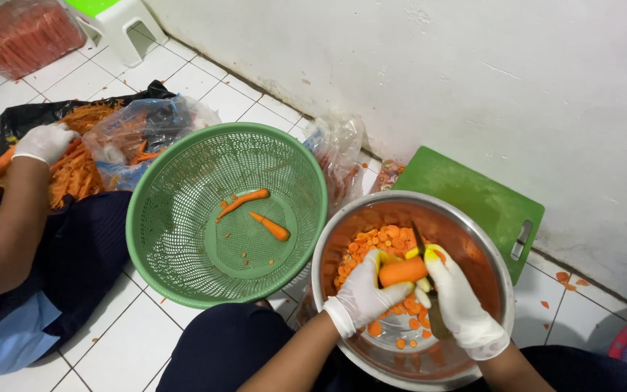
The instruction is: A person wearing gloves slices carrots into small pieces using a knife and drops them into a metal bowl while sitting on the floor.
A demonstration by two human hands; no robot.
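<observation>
Over a steel bowl [473,239] of carrot slices, the gloved left hand [363,294] clenched a peeled carrot [403,271] while the right hand [460,301] grasped a knife [418,238]. The bowl's rim touched a green basket [183,218] to its left and overlapped a green cutting board [473,192] against the wall.

basket [183,239]: we see green mesh
bowl [488,250]: right of the basket, silver steel
carrot [403,271]: in our white-gloved hands, orange
cutting board [473,196]: behind the bowl, green
floor [110,341]: white tiles

I sit on white floor tiles [52,87] against a scuffed white wall [473,65]; 1 white stool [121,22] top left.
</observation>
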